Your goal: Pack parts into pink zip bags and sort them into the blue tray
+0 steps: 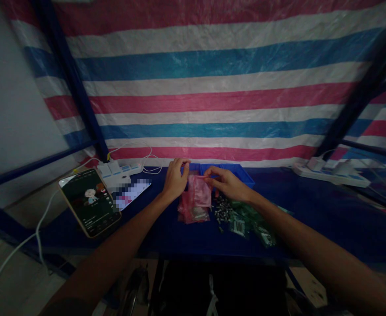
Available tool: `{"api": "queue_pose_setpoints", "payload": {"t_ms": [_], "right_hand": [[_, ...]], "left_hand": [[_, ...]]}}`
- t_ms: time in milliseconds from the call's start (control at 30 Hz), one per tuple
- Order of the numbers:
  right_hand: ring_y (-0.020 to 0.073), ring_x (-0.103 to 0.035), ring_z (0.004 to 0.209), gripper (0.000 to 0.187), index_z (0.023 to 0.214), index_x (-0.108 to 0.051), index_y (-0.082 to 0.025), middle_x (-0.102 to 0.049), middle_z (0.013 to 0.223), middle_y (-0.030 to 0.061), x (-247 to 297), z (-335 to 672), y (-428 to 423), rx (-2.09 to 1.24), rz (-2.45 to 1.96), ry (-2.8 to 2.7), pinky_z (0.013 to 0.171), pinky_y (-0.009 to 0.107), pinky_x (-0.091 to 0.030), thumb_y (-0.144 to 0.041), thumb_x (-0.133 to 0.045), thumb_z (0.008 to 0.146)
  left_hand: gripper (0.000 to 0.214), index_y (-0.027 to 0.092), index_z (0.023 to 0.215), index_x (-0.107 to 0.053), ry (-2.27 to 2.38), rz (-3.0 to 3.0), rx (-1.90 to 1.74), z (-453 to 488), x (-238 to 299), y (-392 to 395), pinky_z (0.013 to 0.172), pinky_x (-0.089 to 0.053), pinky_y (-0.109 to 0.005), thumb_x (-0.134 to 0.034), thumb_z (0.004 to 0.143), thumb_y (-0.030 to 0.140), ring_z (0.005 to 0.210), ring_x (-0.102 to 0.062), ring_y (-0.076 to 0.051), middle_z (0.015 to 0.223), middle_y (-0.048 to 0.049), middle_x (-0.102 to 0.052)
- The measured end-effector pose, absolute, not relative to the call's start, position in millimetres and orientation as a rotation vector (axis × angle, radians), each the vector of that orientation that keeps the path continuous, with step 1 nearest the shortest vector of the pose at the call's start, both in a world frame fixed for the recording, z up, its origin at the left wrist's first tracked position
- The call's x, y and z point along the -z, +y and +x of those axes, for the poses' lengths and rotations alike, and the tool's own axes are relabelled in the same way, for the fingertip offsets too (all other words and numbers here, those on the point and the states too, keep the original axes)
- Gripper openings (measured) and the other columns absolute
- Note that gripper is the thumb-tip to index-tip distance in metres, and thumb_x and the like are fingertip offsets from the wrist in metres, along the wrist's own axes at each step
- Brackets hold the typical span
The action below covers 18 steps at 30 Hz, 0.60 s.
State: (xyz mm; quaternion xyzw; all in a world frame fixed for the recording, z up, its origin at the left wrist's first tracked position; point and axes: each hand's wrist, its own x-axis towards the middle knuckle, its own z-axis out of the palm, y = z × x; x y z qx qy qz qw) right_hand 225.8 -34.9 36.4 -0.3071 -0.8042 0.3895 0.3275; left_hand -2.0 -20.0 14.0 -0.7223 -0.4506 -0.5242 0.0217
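My right hand (228, 183) pinches the upper right corner of a small pink plastic bag (201, 193) between thumb and fingers. Left of that bag, my left hand (176, 177) is raised at the near edge of a blue tray (194, 167), its fingers bent toward the thumb. Whether anything sits between those fingertips is too small to make out. More pink bags (186, 210) lie beneath the held one, some with small contents inside. Beside them, below my right hand, is a loose pile of small metal screw-like parts (223, 210).
Green bags (252, 217) of small parts lie under my right forearm. More blue trays (237, 173) stand behind my hands. At left are a propped phone (89, 202), a second phone (133, 195) and a power strip (113, 173) with cables; another power strip (331, 175) lies at right.
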Motion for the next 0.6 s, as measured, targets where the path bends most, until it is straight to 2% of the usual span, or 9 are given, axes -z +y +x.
{"api": "queue_pose_setpoints", "payload": {"t_ms": [167, 300, 467, 533, 600], "right_hand": [[0.0165, -0.053, 0.063, 0.030, 0.102, -0.051, -0.024, -0.056, 0.078, 0.0010, -39, 228, -29, -0.811, -0.793, -1.966, 0.055, 0.032, -0.048, -0.053, -0.056, 0.100], [0.0192, -0.055, 0.073, 0.028, 0.105, -0.051, -0.025, -0.060, 0.087, 0.0038, -40, 231, -27, -0.612, -0.796, -1.922, 0.064, 0.034, -0.048, -0.052, -0.052, 0.103], [0.0228, -0.057, 0.086, 0.024, 0.107, -0.052, -0.025, -0.062, 0.097, 0.0071, -43, 233, -27, -0.462, -0.803, -1.936, 0.078, 0.038, -0.048, -0.049, -0.048, 0.105], [0.0229, -0.057, 0.086, 0.023, 0.107, -0.052, -0.024, -0.062, 0.097, 0.0077, -43, 233, -27, -0.436, -0.810, -1.937, 0.078, 0.038, -0.048, -0.047, -0.047, 0.105], [0.0223, -0.057, 0.084, 0.023, 0.107, -0.052, -0.024, -0.062, 0.094, 0.0073, -42, 233, -27, -0.431, -0.819, -1.938, 0.076, 0.037, -0.047, -0.046, -0.047, 0.105]], "left_hand": [[0.021, 0.023, 0.121, -0.063, -1.333, -2.349, 1.613, 0, -15, -27, 0.106, -0.050, -0.039, -0.046, 0.109, 0.029, 0.116, -0.065, -0.023, 0.120, -0.0069, -0.072], [0.031, 0.023, 0.127, -0.061, -1.255, -2.516, 1.675, 6, -15, -36, 0.107, -0.050, -0.039, -0.038, 0.112, 0.037, 0.117, -0.067, -0.022, 0.124, -0.0070, -0.072], [0.045, 0.022, 0.140, -0.050, -1.294, -2.583, 1.756, 17, -10, -40, 0.096, -0.055, -0.037, -0.061, 0.102, 0.044, 0.104, -0.070, -0.022, 0.113, -0.0078, -0.072], [0.040, 0.021, 0.133, -0.055, -1.277, -2.603, 1.785, 19, -9, -38, 0.090, -0.055, -0.035, -0.064, 0.100, 0.041, 0.098, -0.069, -0.021, 0.107, -0.0067, -0.072], [0.022, 0.020, 0.112, -0.063, -1.238, -2.607, 1.776, 19, -9, -37, 0.085, -0.054, -0.033, -0.064, 0.101, 0.039, 0.091, -0.067, -0.019, 0.099, -0.0052, -0.070]]}}
